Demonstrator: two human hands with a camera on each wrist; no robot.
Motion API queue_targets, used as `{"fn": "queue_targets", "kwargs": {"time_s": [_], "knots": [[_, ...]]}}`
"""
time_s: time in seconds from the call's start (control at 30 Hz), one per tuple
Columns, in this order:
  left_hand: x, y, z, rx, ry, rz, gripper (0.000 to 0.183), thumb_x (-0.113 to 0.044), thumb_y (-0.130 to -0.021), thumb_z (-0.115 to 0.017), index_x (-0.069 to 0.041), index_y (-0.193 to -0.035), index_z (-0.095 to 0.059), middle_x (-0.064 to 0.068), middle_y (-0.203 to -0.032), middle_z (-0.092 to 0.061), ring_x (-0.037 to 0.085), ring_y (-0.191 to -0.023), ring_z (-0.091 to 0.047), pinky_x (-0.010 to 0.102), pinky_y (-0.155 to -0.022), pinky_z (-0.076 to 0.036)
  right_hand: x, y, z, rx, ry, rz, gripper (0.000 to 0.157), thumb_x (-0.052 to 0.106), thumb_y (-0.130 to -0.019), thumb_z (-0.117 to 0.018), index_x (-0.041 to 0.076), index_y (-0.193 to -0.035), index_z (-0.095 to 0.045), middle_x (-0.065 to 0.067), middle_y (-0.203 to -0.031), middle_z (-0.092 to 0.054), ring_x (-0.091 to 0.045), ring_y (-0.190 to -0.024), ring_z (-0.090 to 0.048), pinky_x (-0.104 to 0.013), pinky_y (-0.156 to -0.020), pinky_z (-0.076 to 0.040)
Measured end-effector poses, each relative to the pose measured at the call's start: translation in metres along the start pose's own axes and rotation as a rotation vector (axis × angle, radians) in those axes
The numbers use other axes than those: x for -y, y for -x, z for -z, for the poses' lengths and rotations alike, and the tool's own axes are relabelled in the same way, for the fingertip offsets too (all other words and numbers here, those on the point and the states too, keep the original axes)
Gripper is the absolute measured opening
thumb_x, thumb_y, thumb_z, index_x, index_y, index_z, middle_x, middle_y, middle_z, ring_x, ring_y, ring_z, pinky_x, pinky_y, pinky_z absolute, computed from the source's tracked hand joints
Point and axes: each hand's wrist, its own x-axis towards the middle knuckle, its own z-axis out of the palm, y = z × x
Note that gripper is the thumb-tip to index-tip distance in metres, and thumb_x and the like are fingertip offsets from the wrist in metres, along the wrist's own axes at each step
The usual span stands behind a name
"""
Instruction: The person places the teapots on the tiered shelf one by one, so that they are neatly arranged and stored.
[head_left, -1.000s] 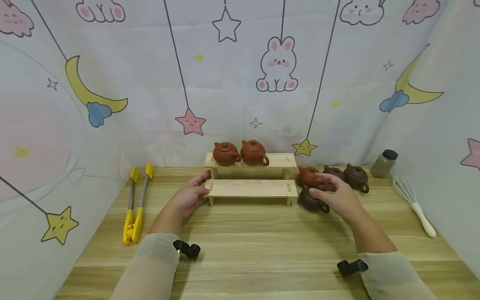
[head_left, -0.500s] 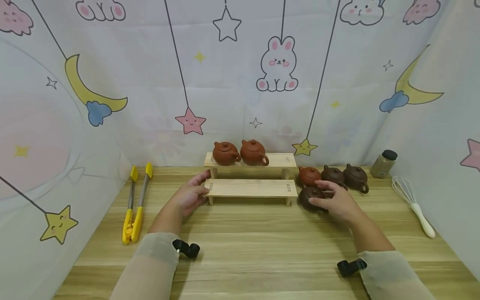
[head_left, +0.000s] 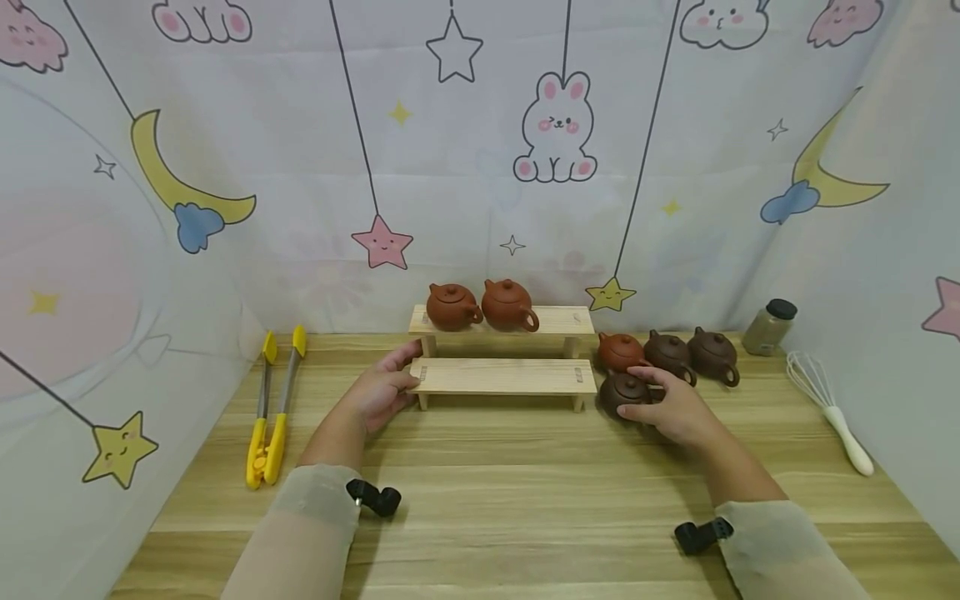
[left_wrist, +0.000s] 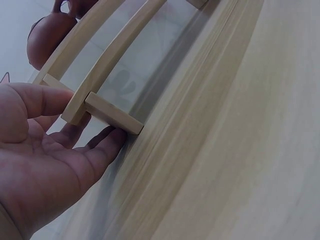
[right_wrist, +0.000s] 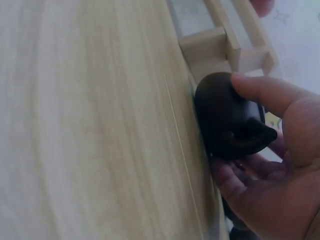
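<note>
My left hand [head_left: 378,393] holds the left end of a two-tier wooden display stand [head_left: 498,377]. In the left wrist view its thumb lies on the lower shelf board [left_wrist: 107,57] and its fingers reach behind the leg [left_wrist: 114,114]. My right hand [head_left: 678,410] grips a dark brown teapot [head_left: 617,393] standing on the table by the stand's right end. The right wrist view has the thumb on the teapot's body [right_wrist: 217,102], its handle [right_wrist: 250,140] toward the palm, and the other fingers partly hidden beyond it. Two reddish clay teapots, one [head_left: 452,310] left of the other [head_left: 507,307], sit on the upper shelf.
Behind the held teapot stand a reddish teapot [head_left: 618,352] and two dark ones, one [head_left: 666,350] beside the other [head_left: 712,353]. A black-lidded jar [head_left: 768,329] and a whisk [head_left: 832,417] lie farther right. Yellow-handled tongs [head_left: 272,417] rest at left. A printed curtain [head_left: 480,200] encloses the table.
The dark teapot has turned in my right hand: its handle has swung from the front right round toward the back right. My right fingers shifted slightly with it; the left hand stayed put.
</note>
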Motion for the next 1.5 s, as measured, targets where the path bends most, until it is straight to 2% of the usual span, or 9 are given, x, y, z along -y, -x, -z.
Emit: {"fn": "queue_targets", "kwargs": {"time_s": [0.2,0.3,0.4,0.5,0.67,0.9,1.13,1.37,1.5], "knots": [[0.000,0.001,0.000,-0.003,-0.007,-0.002,0.079,0.008,-0.101,-0.043,-0.011,-0.173,-0.016,0.011,-0.181,-0.009,0.035,-0.153,-0.034,0.052,-0.125,-0.032,0.005,0.001,0.001,-0.015,0.017,-0.004,0.087,0.047,-0.089,-0.085,0.015,-0.161,-0.048,-0.024,-0.172,-0.035,-0.050,-0.151,-0.040,-0.063,-0.114,-0.043],[0.000,0.001,0.001,-0.006,-0.012,-0.002,0.078,0.008,-0.101,-0.043,-0.011,-0.173,-0.017,0.011,-0.181,-0.010,0.033,-0.151,-0.037,0.051,-0.125,-0.033,0.011,0.004,0.006,-0.034,0.003,-0.007,0.088,0.049,-0.088,-0.085,0.017,-0.161,-0.047,-0.023,-0.170,-0.039,-0.049,-0.153,-0.038,-0.067,-0.116,-0.040],[0.001,0.001,0.001,-0.005,-0.007,-0.001,0.078,0.007,-0.101,-0.043,-0.011,-0.173,-0.017,0.011,-0.181,-0.009,0.034,-0.152,-0.036,0.053,-0.127,-0.031,0.021,0.010,0.012,-0.042,-0.045,-0.012,0.090,0.050,-0.088,-0.085,0.019,-0.163,-0.046,-0.022,-0.171,-0.037,-0.049,-0.155,-0.034,-0.069,-0.117,-0.039],[0.001,0.001,0.000,-0.002,0.001,0.001,0.078,0.007,-0.101,-0.043,-0.011,-0.173,-0.017,0.011,-0.182,-0.009,0.035,-0.153,-0.035,0.056,-0.128,-0.027,0.032,0.015,0.017,-0.056,-0.090,0.001,0.091,0.053,-0.088,-0.085,0.022,-0.164,-0.044,-0.019,-0.173,-0.034,-0.046,-0.154,-0.038,-0.065,-0.113,-0.044],[0.001,0.001,0.001,-0.001,0.004,0.005,0.078,0.007,-0.102,-0.043,-0.011,-0.173,-0.017,0.010,-0.182,-0.008,0.034,-0.152,-0.035,0.058,-0.129,-0.025,0.052,0.016,0.019,-0.081,-0.105,0.051,0.089,0.058,-0.089,-0.082,0.027,-0.163,-0.045,-0.011,-0.170,-0.041,-0.039,-0.148,-0.048,-0.058,-0.110,-0.049],[0.001,0.001,0.001,-0.005,-0.007,0.002,0.078,0.007,-0.102,-0.043,-0.011,-0.173,-0.017,0.011,-0.181,-0.010,0.032,-0.150,-0.039,0.054,-0.126,-0.031,0.087,-0.003,0.021,-0.059,-0.111,0.062,0.088,0.057,-0.087,-0.085,0.031,-0.162,-0.046,-0.011,-0.159,-0.053,-0.037,-0.146,-0.051,-0.056,-0.109,-0.052],[0.001,0.001,0.000,-0.004,-0.003,0.001,0.078,0.007,-0.102,-0.043,-0.012,-0.173,-0.018,0.010,-0.181,-0.010,0.033,-0.151,-0.038,0.054,-0.127,-0.030,0.116,-0.034,0.021,-0.042,-0.133,0.082,0.084,0.045,-0.090,-0.085,0.026,-0.162,-0.047,-0.013,-0.162,-0.049,-0.038,-0.147,-0.049,-0.054,-0.112,-0.050],[-0.001,0.000,-0.001,-0.002,-0.010,0.000,0.077,0.007,-0.102,-0.043,-0.013,-0.173,-0.019,0.009,-0.181,-0.011,0.033,-0.152,-0.035,0.048,-0.123,-0.035,0.131,-0.062,0.017,-0.053,-0.075,0.065,0.082,0.046,-0.089,-0.085,0.030,-0.160,-0.050,-0.011,-0.159,-0.052,-0.037,-0.142,-0.052,-0.055,-0.113,-0.047],[-0.001,0.000,0.000,-0.004,-0.007,0.003,0.078,0.007,-0.102,-0.043,-0.013,-0.173,-0.019,0.009,-0.182,-0.010,0.033,-0.153,-0.035,0.051,-0.125,-0.032,0.135,-0.073,0.013,-0.052,-0.069,0.081,0.080,0.043,-0.090,-0.085,0.028,-0.160,-0.050,-0.012,-0.159,-0.052,-0.037,-0.144,-0.051,-0.055,-0.114,-0.046]]}}
